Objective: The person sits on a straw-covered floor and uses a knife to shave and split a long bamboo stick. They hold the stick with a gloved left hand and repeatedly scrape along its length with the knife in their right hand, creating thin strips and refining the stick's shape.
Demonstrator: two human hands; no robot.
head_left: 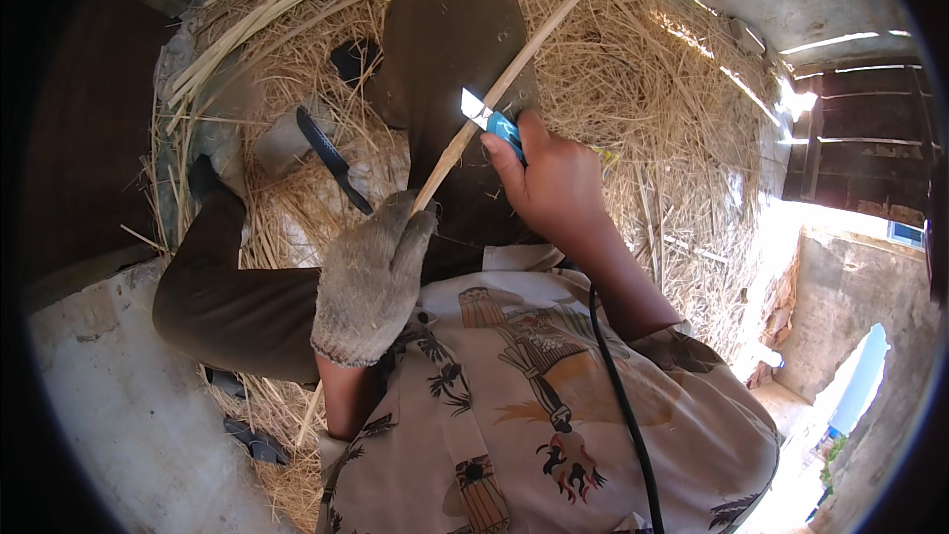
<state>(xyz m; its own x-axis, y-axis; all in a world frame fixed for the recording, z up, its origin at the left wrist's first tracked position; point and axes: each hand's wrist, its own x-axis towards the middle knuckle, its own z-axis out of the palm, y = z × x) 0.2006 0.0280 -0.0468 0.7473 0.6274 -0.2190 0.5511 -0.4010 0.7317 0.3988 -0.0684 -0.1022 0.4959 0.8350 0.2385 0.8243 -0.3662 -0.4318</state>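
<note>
My left hand (371,282), in a dusty knitted work glove, is closed around a long pale strip of wood or bamboo (546,32). The strip slants up and to the right from the glove, passing over my raised knee (450,30) to the top of the view. In my bare right hand (554,173) is a small knife with a blue handle (506,133). Its bright, wide blade (474,107) lies against the strip, a little above the glove. Glare hides the exact edge contact.
Loose straw and shavings (643,69) cover the floor. Several long pale strips (267,15) lie at the upper left. A dark knife-shaped tool (331,156) rests left of my knee. Walls (129,405) stand close on both sides; a black cable (623,396) runs down my shirt.
</note>
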